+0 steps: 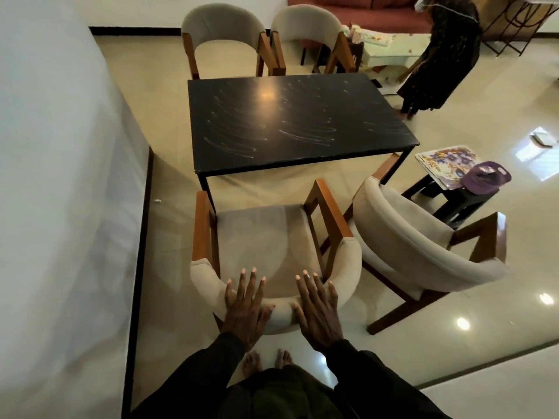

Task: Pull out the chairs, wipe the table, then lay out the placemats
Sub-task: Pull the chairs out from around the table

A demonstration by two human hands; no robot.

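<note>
Head view: left hand (246, 306) and right hand (317, 309) press flat, fingers straight, on the armchair (344, 252) backrest, gripping nothing. Black desk (302, 122) stands beyond the fingertips, placemats (441, 161) well right of the right hand. Chair-pulling step, I judge; next, hook fingers and draw back

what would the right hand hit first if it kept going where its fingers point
Probably the black table's near edge: the right hand lies on the chair back, fingers aimed over the seat. Depth is unclear.
</note>
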